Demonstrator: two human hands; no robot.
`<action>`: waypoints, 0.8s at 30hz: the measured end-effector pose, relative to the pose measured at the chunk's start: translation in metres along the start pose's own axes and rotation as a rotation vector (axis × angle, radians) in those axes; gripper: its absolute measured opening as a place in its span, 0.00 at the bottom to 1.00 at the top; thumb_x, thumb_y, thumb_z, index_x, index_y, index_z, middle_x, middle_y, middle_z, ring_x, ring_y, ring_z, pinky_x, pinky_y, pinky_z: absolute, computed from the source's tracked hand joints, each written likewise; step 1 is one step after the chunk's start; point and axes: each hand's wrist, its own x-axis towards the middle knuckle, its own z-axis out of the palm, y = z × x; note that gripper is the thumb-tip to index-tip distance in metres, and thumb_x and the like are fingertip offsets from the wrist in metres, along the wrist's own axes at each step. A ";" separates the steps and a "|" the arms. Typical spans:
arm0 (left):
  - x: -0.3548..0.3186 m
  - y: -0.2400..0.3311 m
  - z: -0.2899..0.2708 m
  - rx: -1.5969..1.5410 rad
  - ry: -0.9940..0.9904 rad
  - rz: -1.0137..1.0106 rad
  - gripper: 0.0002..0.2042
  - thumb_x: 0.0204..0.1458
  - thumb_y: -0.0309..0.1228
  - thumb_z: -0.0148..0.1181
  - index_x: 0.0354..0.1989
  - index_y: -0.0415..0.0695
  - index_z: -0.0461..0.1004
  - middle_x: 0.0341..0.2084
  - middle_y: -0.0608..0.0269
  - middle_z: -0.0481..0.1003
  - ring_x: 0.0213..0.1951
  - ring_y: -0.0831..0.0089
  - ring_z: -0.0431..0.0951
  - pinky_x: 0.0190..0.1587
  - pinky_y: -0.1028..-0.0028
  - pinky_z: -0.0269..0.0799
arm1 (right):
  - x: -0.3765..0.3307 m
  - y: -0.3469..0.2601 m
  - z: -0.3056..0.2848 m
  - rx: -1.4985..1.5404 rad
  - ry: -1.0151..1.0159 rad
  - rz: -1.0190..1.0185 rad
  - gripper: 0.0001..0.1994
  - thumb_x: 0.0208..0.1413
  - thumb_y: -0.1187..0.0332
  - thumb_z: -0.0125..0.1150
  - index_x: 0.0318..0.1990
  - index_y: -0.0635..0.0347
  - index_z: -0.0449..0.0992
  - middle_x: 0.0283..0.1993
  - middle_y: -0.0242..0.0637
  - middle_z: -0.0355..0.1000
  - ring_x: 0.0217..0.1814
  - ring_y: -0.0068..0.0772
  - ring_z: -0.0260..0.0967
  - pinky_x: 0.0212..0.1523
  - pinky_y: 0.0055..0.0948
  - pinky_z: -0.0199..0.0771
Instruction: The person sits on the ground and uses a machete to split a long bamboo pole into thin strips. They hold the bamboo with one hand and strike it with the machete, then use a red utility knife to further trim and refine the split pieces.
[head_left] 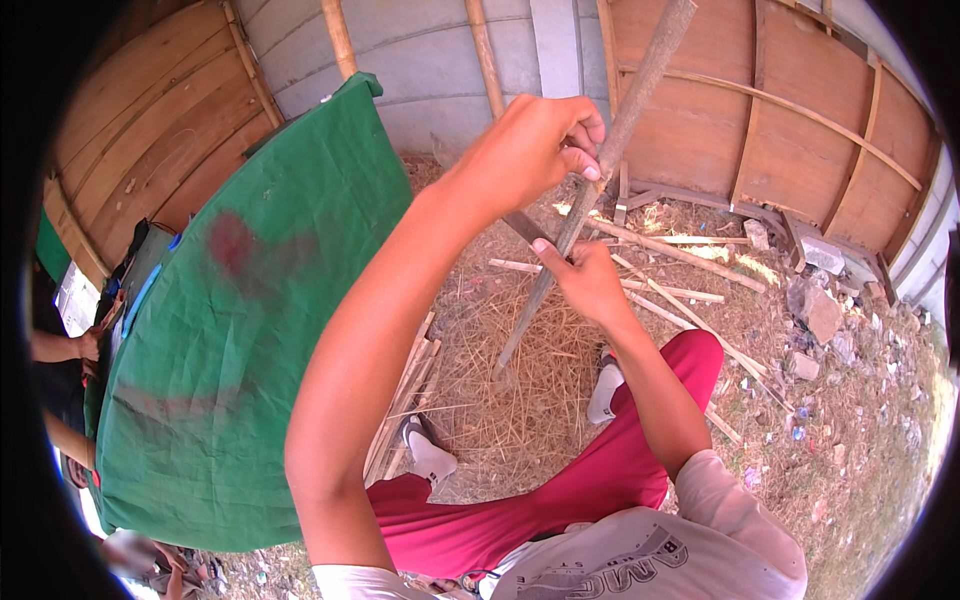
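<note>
A long, rough, grey-brown wooden stick (640, 85) slants across my view, its lower end pointed over the straw. My left hand (553, 142) is closed in a pinch against the stick's left side, beside a pale nick. Whatever sits between its fingertips is too small to name. Lower down, my right hand (588, 282) grips the stick, thumb across it and fingers mostly hidden. A flat, dark, blade-like piece (524, 228) juts out by the right thumb; the rest of it is hidden behind the stick and hand.
Straw and shavings (470, 330) cover the ground between my feet. Split strips (405, 400) lie by my left foot, with loose poles (680, 250) ahead. A green sheet (220, 400) hangs at left, another person's hand (90, 345) beyond it. Rubble (822, 315) lies right; wooden panels (690, 130) stand behind.
</note>
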 end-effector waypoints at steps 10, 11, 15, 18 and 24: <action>-0.028 -0.003 0.006 0.170 0.191 0.030 0.09 0.54 0.29 0.64 0.40 0.38 0.75 0.34 0.53 0.81 0.38 0.61 0.82 0.42 0.66 0.75 | 0.010 0.004 -0.009 -0.044 0.129 0.005 0.31 0.61 0.51 0.60 0.14 0.69 0.70 0.10 0.34 0.60 0.15 0.23 0.55 0.18 0.37 0.57; -0.040 -0.002 0.009 0.199 0.215 0.055 0.10 0.54 0.30 0.65 0.40 0.38 0.75 0.35 0.53 0.81 0.38 0.60 0.82 0.42 0.66 0.75 | 0.010 0.006 -0.017 -0.022 0.171 -0.003 0.31 0.61 0.51 0.60 0.13 0.69 0.69 0.10 0.33 0.59 0.15 0.23 0.53 0.18 0.37 0.56; -0.131 -0.005 0.033 0.083 0.251 -0.110 0.09 0.55 0.29 0.65 0.40 0.39 0.76 0.34 0.56 0.80 0.39 0.65 0.81 0.43 0.67 0.74 | 0.022 0.009 -0.068 -0.004 0.296 0.076 0.31 0.62 0.51 0.59 0.11 0.62 0.64 0.12 0.25 0.54 0.17 0.19 0.49 0.18 0.31 0.49; -0.194 -0.020 0.061 -0.191 0.090 -0.440 0.10 0.55 0.29 0.64 0.43 0.39 0.75 0.37 0.58 0.80 0.40 0.69 0.80 0.43 0.68 0.75 | 0.018 0.003 -0.116 0.097 0.440 0.078 0.29 0.62 0.50 0.59 0.13 0.57 0.65 0.13 0.22 0.53 0.18 0.16 0.46 0.18 0.28 0.45; -0.289 -0.123 0.140 -0.247 0.184 -0.768 0.22 0.55 0.32 0.66 0.55 0.40 0.66 0.49 0.55 0.73 0.44 0.68 0.77 0.39 0.70 0.76 | -0.011 -0.036 -0.215 0.255 0.620 -0.006 0.22 0.63 0.49 0.58 0.29 0.61 0.76 0.13 0.15 0.48 0.12 0.11 0.41 0.13 0.20 0.36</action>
